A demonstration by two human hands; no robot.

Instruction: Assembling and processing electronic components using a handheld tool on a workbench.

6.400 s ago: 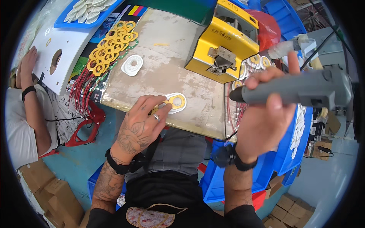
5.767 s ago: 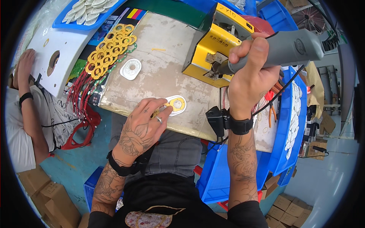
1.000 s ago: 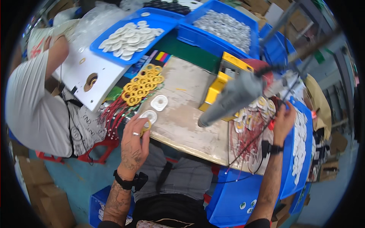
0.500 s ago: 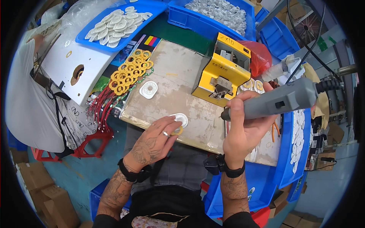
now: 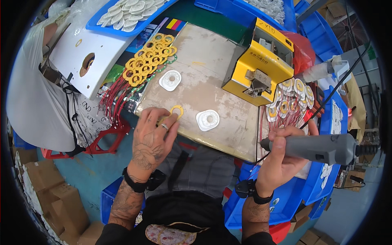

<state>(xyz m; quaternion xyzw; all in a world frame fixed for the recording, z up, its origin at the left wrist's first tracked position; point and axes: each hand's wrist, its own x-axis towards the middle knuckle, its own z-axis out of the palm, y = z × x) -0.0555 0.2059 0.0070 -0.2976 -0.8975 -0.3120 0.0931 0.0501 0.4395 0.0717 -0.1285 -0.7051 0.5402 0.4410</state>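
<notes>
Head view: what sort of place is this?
Likely a small-parts assembly workshop: a gray hand tool in use, a yellow machine on the workbench, and a blue tray piled with similar white pieces.

Red stool [image 5: 118, 130], brown cardboard boxes [image 5: 69, 208]

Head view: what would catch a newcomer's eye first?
Probably the bright yellow machine at the right of the worktable. Next, the gray handheld tool in the right hand, at lower right. Near the worktable's front edge, the left hand touches a yellow ring, left of a white disc.
</notes>
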